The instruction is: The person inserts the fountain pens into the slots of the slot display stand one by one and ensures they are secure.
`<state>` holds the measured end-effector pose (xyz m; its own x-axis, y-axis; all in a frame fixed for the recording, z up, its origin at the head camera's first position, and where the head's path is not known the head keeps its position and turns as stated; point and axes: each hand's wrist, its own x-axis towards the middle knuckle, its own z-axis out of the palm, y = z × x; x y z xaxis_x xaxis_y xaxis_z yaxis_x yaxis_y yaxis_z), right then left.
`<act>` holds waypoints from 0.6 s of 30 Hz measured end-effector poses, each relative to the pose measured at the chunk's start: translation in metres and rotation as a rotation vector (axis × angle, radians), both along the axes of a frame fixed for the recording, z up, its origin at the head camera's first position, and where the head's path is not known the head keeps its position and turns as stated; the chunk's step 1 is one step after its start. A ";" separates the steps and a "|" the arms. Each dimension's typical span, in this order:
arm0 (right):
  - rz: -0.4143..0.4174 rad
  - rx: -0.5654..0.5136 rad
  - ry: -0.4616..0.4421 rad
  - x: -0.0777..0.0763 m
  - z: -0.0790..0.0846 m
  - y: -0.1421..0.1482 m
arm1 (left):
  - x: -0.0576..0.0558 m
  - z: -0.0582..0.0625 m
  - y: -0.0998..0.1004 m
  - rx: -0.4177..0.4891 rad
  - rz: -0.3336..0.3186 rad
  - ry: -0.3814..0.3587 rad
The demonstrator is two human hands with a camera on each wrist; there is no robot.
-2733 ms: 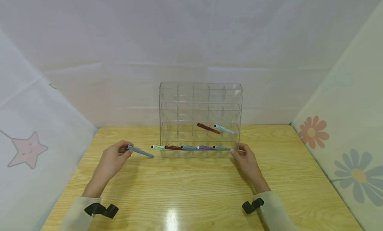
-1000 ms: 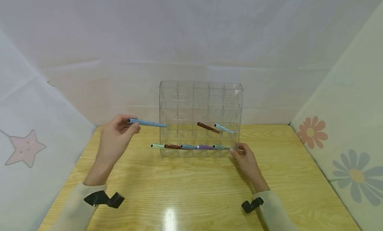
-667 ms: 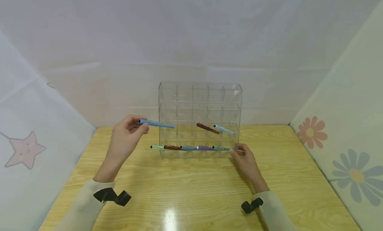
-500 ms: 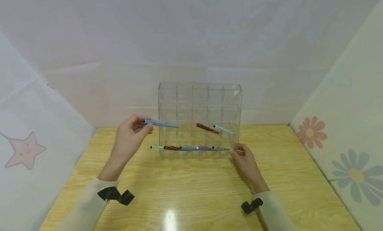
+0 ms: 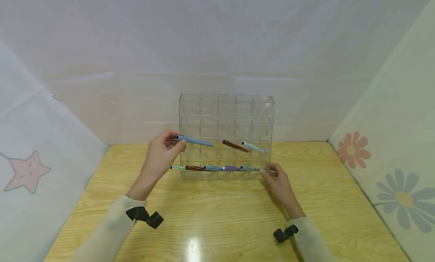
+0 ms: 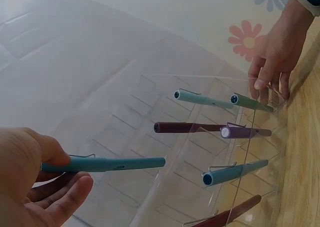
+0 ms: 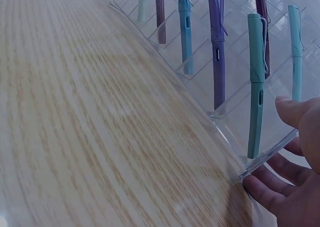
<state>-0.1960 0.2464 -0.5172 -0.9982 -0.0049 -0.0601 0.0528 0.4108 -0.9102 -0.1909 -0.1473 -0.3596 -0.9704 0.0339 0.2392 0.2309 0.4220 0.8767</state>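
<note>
My left hand (image 5: 163,150) pinches a blue clip pen (image 5: 197,141) by its capped end. The pen lies nearly level, its other end in front of the left columns of a clear pen rack (image 5: 225,117), at the second row from the bottom; whether it touches the rack I cannot tell. My right hand (image 5: 280,184) holds the rack's lower right corner, thumb in front and fingers around the side. Several pens fill the bottom row, including a purple pen (image 7: 217,52) and a green pen (image 7: 256,87). Above them sit a dark red pen (image 6: 185,127) and a light blue pen (image 5: 252,146).
The rack stands upright on a wooden table (image 5: 217,216), close to its back edge. Pale cloth (image 5: 217,39) hangs behind, with printed side panels left and right. Each wrist carries a black camera mount, such as the left mount (image 5: 144,216).
My left hand has raised the blue pen from low beside the rack and carried it rightward, so its far end now overlaps the rack. The right hand has kept its place.
</note>
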 end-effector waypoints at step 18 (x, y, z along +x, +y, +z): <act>0.016 -0.021 -0.005 -0.001 0.000 0.000 | -0.016 -0.017 0.019 -0.041 -0.041 -0.052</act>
<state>-0.1968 0.2460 -0.5172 -0.9976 -0.0221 -0.0649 0.0510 0.3923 -0.9184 -0.2067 -0.1281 -0.3767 -0.9790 0.0830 0.1862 0.2035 0.4492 0.8699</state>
